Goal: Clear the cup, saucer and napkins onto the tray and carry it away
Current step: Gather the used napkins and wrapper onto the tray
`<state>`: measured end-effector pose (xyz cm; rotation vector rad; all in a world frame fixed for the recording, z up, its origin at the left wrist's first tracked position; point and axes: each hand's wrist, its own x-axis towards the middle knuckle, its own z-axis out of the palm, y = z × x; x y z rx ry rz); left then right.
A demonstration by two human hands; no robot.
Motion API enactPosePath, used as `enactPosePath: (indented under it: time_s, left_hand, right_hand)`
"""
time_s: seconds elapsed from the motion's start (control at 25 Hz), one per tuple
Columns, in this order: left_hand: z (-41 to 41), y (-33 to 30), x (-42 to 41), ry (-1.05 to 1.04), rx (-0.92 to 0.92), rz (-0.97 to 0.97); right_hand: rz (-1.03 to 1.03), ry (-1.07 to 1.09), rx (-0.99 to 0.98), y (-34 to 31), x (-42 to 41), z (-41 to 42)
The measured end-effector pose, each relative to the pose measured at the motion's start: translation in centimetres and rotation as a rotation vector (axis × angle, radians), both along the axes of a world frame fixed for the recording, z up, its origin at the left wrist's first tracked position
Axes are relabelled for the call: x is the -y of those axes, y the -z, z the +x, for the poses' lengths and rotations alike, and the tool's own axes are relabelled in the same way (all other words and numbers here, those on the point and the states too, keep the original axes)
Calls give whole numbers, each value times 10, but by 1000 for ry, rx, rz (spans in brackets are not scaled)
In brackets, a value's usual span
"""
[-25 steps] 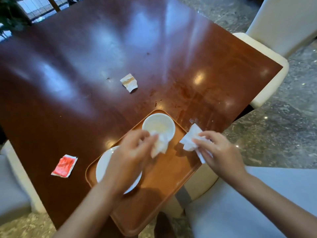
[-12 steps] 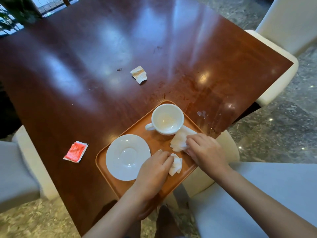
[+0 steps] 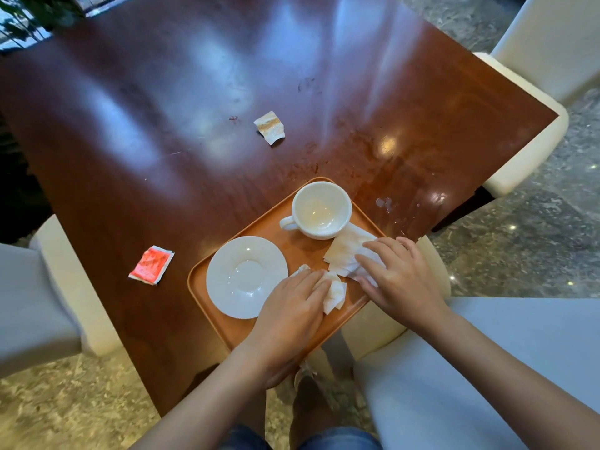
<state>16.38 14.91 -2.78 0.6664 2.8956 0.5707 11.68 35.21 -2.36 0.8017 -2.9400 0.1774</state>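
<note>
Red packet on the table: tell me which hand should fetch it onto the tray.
Left. The red packet lies on the table left of the tray, on the left hand side. The right hand rests on a napkin at the tray's far-right edge and would have to cross over.

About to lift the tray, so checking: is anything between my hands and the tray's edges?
Only the napkins: the left hand lies on a crumpled napkin, the right hand on a flat napkin. The tray rim is otherwise unblocked.
</note>
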Motion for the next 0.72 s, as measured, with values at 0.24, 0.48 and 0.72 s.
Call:
enactPosePath:
  time_s: [0.24,0.48,0.72]
  left_hand:
    - [-28,-42,30,-147,-129,107]
    - [-83,-66,110,-367,-179,-74]
    - [-59,-30,197,-526,141,-227]
  right_hand:
    - [-187,-88,-159,-62,39,-37]
    - [-54,-8,27,-82,124,-143]
    - [103,9,244,-32,173,-223]
